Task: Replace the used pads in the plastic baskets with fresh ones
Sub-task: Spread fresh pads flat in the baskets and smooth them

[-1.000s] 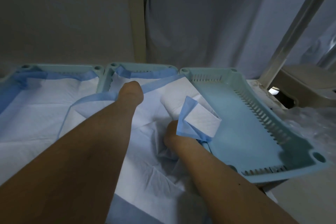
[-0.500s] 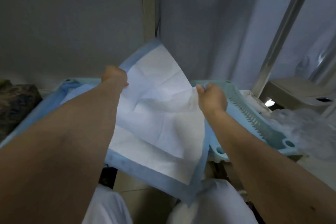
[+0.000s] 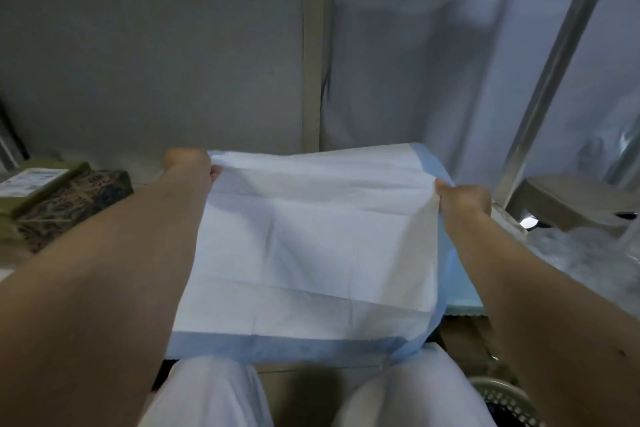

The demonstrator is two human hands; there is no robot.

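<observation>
Both hands up, holding the pad (image 3: 311, 253) spread flat btwn them. Left hand (image 3: 188, 163) pinches its far-left corner, right hand (image 3: 464, 199) grips the right edge, fingers curled into the sheet. White face up, blue border at near and right edges. Pad covers most of the basket (image 3: 462, 302); only a teal strip shows at right, prob its rim.

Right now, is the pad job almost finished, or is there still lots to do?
It looks midway. In hand: the left hand and right hand each pinch a far corner of a white pad with a blue border, stretched open above the person's lap. Only a sliver of a pale blue basket peeks out beside it, so done baskets cannot be counted. Left: laying this pad flat in a basket.
</observation>
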